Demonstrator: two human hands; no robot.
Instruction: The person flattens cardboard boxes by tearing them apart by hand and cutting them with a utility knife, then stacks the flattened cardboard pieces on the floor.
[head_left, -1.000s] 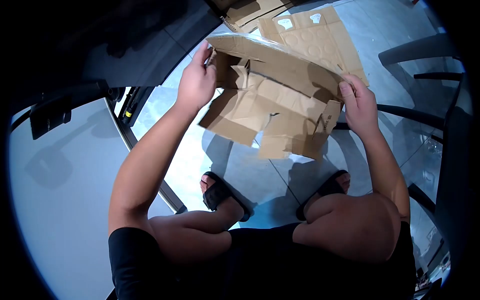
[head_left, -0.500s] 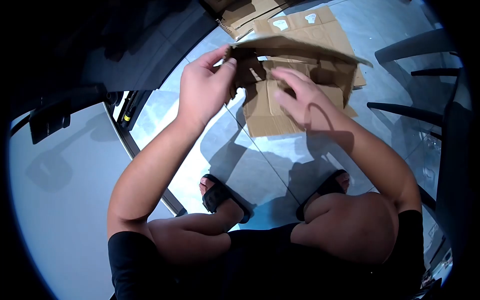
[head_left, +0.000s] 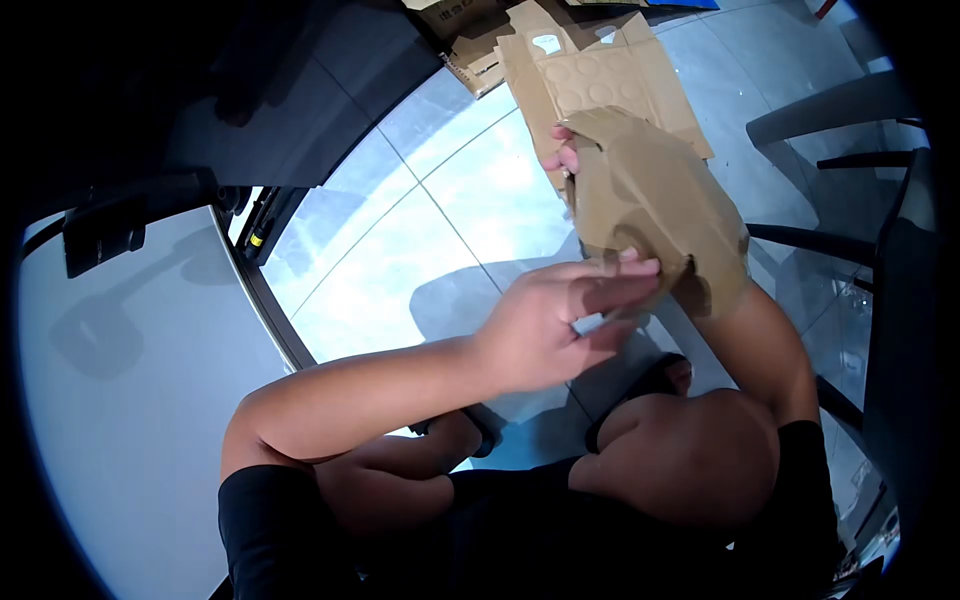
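Note:
A creased brown cardboard piece (head_left: 650,190) is raised in front of me, tilted and partly blurred. My right hand (head_left: 563,152) is mostly hidden behind it; only fingertips show, curled round its upper left edge. My left hand (head_left: 565,320) is at the lower left edge of the cardboard, fingers bent and a gap between thumb and forefinger. Its fingertips overlap the cardboard, and whether they grip it is unclear.
Flattened cardboard (head_left: 590,80) with round embossed marks and white labels lies on the tiled floor (head_left: 400,230) beyond. More cardboard (head_left: 470,45) is behind. Dark chair legs (head_left: 820,240) stand at right, a pale panel (head_left: 150,400) at left.
The cardboard has turned over and swung to the right. My left hand has left its upper left corner and come down to its lower edge; my right hand has gone behind it.

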